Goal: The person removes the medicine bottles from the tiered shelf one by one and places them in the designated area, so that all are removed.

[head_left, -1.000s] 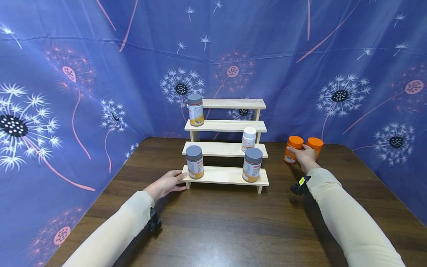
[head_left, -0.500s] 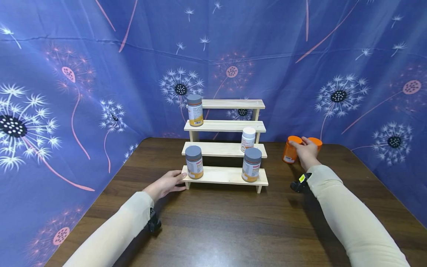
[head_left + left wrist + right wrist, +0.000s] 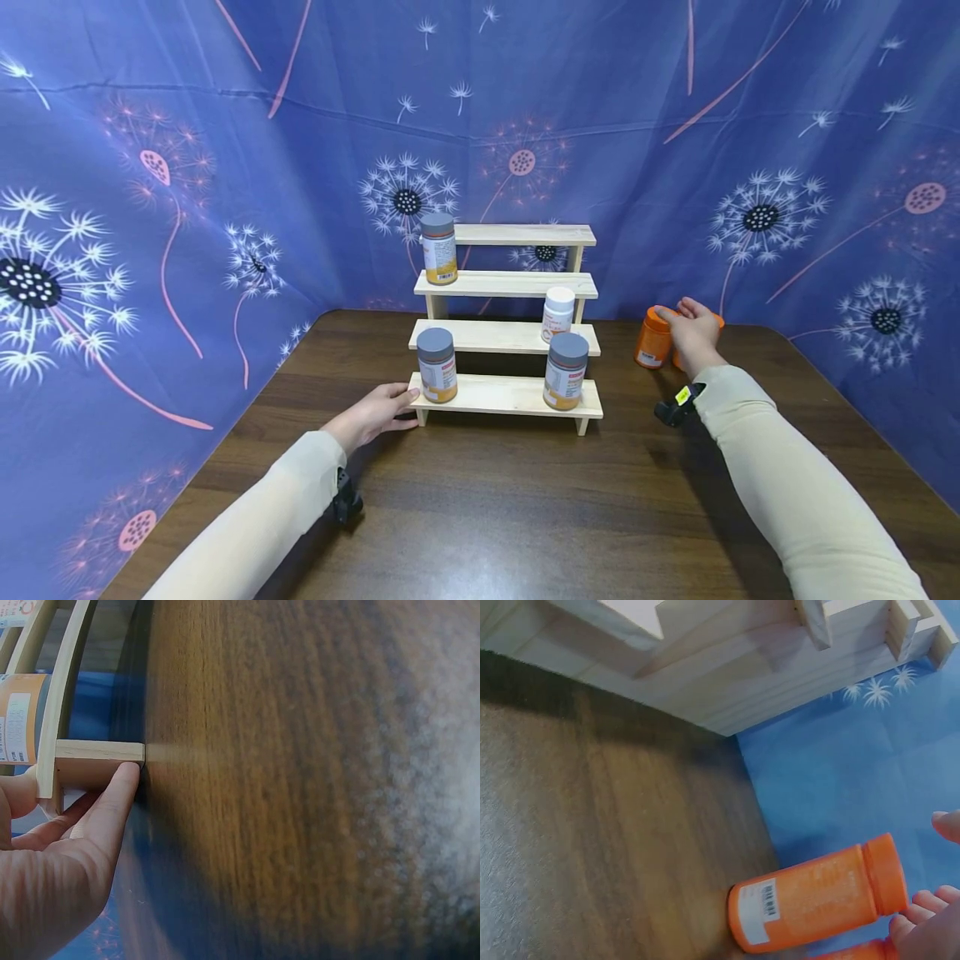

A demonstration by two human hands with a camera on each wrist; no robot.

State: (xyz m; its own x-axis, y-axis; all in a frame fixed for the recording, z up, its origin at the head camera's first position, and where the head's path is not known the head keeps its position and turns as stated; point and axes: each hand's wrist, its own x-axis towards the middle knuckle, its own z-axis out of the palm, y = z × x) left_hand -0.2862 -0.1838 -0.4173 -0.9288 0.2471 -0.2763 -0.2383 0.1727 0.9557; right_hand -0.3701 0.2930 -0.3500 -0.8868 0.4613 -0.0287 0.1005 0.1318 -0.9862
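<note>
My left hand (image 3: pixel 378 414) grips the left end of the bottom step of a wooden tiered stand (image 3: pixel 498 393), thumb on top and fingers below against its leg. Close by the thumb is a grey-lidded jar (image 3: pixel 437 364). In the left wrist view, the fingertips (image 3: pixel 129 774) lie along the leg. At the right, my right hand (image 3: pixel 693 335) hovers over two orange bottles, fingers apart from the thumb. One orange bottle (image 3: pixel 810 900) stands upright, its lid beside the fingertips. A second orange bottle (image 3: pixel 855 951) is mostly hidden behind the hand in the head view.
On the stand are another grey-lidded jar (image 3: pixel 566 371) on the bottom step, a white bottle (image 3: pixel 557 313) one step up, and a third grey-lidded jar (image 3: pixel 439 248) higher at left. A blue dandelion-print cloth (image 3: pixel 637 167) hangs behind the brown wooden table (image 3: pixel 510 517).
My right hand has risen a little and shifted over the farther orange bottle, covering more of it. The left hand and the stand have stayed in place.
</note>
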